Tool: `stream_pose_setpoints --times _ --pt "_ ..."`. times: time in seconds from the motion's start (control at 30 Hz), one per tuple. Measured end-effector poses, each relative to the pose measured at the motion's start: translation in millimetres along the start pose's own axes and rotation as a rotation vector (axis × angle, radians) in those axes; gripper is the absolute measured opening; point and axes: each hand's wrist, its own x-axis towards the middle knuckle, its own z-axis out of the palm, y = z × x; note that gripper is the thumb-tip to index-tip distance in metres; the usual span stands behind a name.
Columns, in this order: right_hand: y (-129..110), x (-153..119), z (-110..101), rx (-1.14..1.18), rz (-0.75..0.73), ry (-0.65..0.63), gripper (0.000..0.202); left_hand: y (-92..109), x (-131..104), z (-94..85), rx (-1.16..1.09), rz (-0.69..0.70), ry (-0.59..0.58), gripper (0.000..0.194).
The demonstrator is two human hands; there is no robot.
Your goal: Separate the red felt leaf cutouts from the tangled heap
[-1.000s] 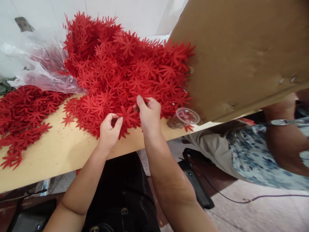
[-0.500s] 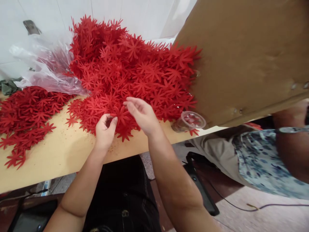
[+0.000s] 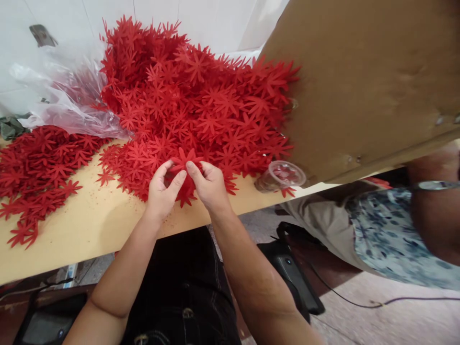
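Between my two hands is a red flower-shaped cutout [image 3: 186, 157] with narrow petals, held just over the front of a big heap of like cutouts [image 3: 212, 103]. My left hand [image 3: 163, 188] pinches its left side, the thumb pointing up and right. On its right side my right hand [image 3: 209, 184] grips with thumb and fingers. The thumbs are close to each other at the lower edge of the cutout. Part of the cutout is hidden behind the fingers.
A second red pile [image 3: 39, 167] lies at the left, by a clear plastic bag [image 3: 72, 112]. To the right stand a clear plastic cup [image 3: 282, 176] with small pieces inside and a large cardboard sheet [image 3: 359, 91]. A person in a patterned top [image 3: 388, 230] is beyond the cardboard.
My right hand has come down and left to meet my left hand. Now both grip the cutout, which half a second ago only my left hand was pinching.
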Motion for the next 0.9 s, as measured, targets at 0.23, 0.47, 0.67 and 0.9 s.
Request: stream_pose_setpoints --times 0.23,0.47,0.67,0.9 --pt "-2.7 -8.7 -11.2 0.125 0.081 -0.198 0.034 1.2 15.1 -6.6 -0.174 -0.092 0.161 0.019" --pt "13.2 23.9 -13.8 -0.161 -0.083 0.026 0.043 1.9 15.7 -12.8 -0.175 -0.039 0.201 0.021" --pt "-2.5 23.1 -10.9 -0.088 -0.063 -0.075 0.065 -4.5 12.5 -9.5 0.009 0.067 0.167 0.013" --pt "1.5 -0.1 -6.8 0.09 0.072 -0.027 0.031 -8.9 3.7 -4.2 0.214 0.092 0.092 0.018"
